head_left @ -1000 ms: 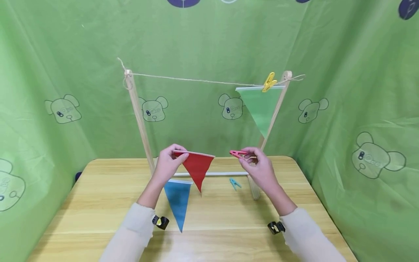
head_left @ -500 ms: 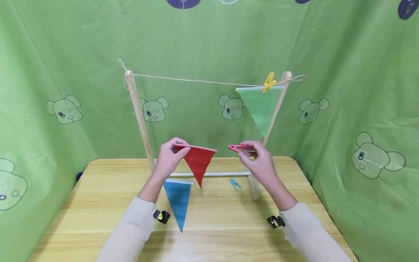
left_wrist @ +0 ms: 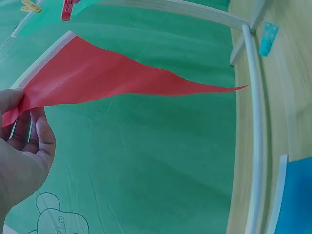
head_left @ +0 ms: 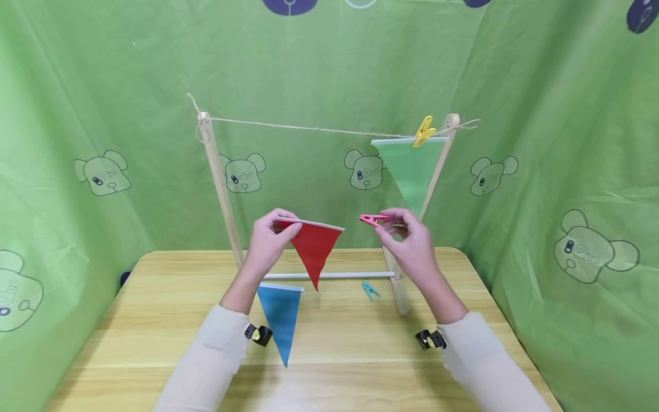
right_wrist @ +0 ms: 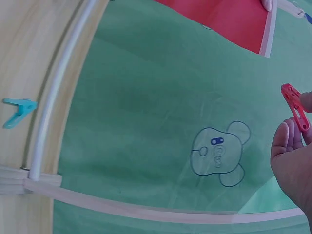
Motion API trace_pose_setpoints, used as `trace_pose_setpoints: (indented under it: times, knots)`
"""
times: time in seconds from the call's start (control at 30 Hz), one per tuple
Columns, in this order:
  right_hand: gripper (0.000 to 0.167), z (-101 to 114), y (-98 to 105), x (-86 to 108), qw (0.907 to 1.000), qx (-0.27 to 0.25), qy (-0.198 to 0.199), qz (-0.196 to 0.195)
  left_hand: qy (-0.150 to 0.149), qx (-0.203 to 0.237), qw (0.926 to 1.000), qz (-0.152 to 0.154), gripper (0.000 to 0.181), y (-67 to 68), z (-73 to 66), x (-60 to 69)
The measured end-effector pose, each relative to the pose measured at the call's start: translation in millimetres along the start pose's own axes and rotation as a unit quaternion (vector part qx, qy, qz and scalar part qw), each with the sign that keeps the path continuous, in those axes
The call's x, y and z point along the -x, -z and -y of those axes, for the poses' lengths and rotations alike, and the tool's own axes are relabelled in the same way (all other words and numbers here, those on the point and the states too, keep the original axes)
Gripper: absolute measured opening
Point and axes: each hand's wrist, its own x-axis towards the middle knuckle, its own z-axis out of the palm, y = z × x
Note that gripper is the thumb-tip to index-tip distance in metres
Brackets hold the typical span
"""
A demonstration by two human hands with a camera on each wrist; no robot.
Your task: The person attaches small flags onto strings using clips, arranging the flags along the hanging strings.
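Observation:
My left hand (head_left: 268, 240) pinches the red triangular pennant (head_left: 315, 243) by the left end of its white top edge; its tip hangs down above the table. Off to the right, my right hand (head_left: 412, 240) holds a red clothespin (head_left: 373, 219) between thumb and fingers, its nose pointing left. A gap separates the clothespin from the pennant. Above both hands a string (head_left: 288, 125) runs between two wooden posts. From its right end hangs a green pennant (head_left: 412, 169), held by a yellow clothespin (head_left: 424, 133).
A blue pennant (head_left: 280, 317) lies on the wooden table (head_left: 350, 343), partly under the left wrist's camera. A teal clothespin (head_left: 370, 290) lies near the white crossbar (head_left: 340, 275). The left post (head_left: 221, 183) and right post (head_left: 439, 166) stand beyond the hands.
Both hands have risen toward the string, carrying the red pennant and the red clothespin up with them. The other pennants and the teal clothespin have stayed in place.

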Motion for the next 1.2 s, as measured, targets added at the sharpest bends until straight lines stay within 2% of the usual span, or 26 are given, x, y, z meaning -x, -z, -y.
trace_pose_setpoints:
  times: [0.27, 0.67, 1.0, 1.2]
  knots:
    - [0.036, 17.7, 3.8, -10.5, 0.9994, -0.015, 0.032, -0.006, -0.007, 0.009, 0.9999, -0.010, 0.015, -0.8, -9.0, -5.0]
    - [0.037, 36.0, 8.9, -25.4, 0.9972, 0.001, 0.074, -0.008, -0.008, 0.038, 0.9989, -0.026, 0.016, -0.8, -16.8, -17.0]
    - [0.037, 54.5, 14.1, -38.6, 0.9959, 0.020, 0.087, -0.014, -0.032, 0.075, 0.9961, -0.035, 0.017, -5.2, -25.8, -25.6]
    - [0.036, 62.0, 15.7, -46.9, 0.9947, 0.028, 0.098, -0.014, -0.027, 0.088, 0.9950, -0.039, 0.018, -7.0, -28.6, -31.5]
